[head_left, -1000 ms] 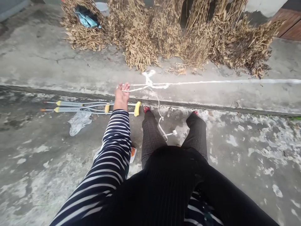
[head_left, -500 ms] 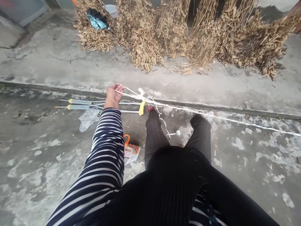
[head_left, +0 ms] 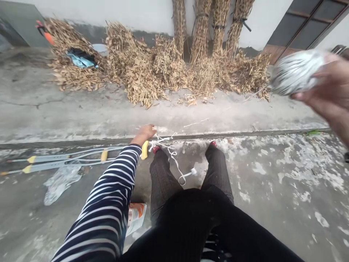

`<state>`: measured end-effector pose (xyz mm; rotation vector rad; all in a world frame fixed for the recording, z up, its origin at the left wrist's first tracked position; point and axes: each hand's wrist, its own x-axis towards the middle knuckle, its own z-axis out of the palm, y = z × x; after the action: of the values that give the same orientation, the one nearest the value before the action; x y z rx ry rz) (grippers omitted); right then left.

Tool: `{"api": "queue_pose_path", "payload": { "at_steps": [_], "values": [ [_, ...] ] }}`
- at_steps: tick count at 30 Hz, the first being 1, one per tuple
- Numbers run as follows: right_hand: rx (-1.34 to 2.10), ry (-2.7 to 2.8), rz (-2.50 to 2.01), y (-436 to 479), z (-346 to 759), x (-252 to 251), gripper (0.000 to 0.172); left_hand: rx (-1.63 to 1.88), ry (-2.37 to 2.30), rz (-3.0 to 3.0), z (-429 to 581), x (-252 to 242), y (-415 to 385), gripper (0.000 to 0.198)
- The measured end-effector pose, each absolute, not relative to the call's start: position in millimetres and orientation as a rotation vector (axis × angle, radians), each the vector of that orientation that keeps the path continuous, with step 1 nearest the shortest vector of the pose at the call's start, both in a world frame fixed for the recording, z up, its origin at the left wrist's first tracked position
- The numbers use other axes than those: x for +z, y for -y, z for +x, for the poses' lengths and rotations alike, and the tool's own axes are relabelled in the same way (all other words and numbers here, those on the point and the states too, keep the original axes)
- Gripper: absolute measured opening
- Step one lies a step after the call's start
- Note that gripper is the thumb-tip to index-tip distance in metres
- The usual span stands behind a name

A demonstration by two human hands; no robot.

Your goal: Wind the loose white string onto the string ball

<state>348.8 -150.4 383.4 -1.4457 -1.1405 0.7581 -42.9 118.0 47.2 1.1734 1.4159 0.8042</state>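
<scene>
My right hand (head_left: 327, 85) is raised at the upper right, slightly blurred, with its fingers wrapped around a ball of white string (head_left: 297, 72). A strand (head_left: 255, 95) runs from the ball down to the left and fades from sight. My left hand (head_left: 147, 131) is low over the step edge, closed on white string whose loose, knotted part (head_left: 165, 139) shows just to its right. The exact grip of its fingers is partly hidden. A curly string tail (head_left: 177, 163) trails down over the ground to a small white piece (head_left: 193, 171) between my feet.
A pair of crutches (head_left: 49, 168) with yellow parts lies left of my arm, beside a clear plastic bag (head_left: 62, 182). A white-and-orange bag (head_left: 137, 218) stands near my left leg. Dried plant bundles (head_left: 141, 72) line the wall beyond the concrete step (head_left: 89, 120).
My right hand has come into view at the upper right with the string ball. My left hand has turned over and sits lower in view. The string stretched to the right is no longer visible.
</scene>
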Motion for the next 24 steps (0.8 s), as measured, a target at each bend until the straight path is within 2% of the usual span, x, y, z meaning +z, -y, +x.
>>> {"api": "queue_pose_path", "payload": {
  "at_steps": [3, 6, 9, 11, 15, 20, 24],
  "values": [
    [0.837, 1.008, -1.471, 139.8, 323.9, 383.3, 0.060, 0.758, -1.309, 1.298, 11.7, 76.2, -99.7, 0.030],
    [1.015, 0.913, -1.376, 124.7, 300.2, 357.2, 0.052, 0.815, -0.845, 1.520, 71.9, 129.3, -70.2, 0.009],
    [1.141, 0.948, -1.208, 111.9, 294.3, 324.7, 0.047, 0.856, -0.335, 1.547, 115.9, 182.6, -37.0, 0.037],
    [1.126, 0.989, -1.128, 107.1, 298.2, 304.9, 0.050, 0.877, -0.162, 1.525, 131.8, 202.8, -18.7, 0.044],
    [1.014, 1.007, -1.051, 109.2, 307.2, 271.3, 0.051, 0.841, -0.147, 1.465, 139.0, 201.0, 2.8, 0.034],
    [1.136, 0.907, -1.000, 120.3, 301.1, 236.9, 0.055, 0.804, -0.379, 1.395, 136.4, 176.3, 16.3, 0.015],
    [1.279, 0.795, -0.890, 124.7, 294.6, 217.1, 0.055, 0.810, -0.520, 1.404, 132.1, 165.2, 27.6, 0.016]
  ]
}}
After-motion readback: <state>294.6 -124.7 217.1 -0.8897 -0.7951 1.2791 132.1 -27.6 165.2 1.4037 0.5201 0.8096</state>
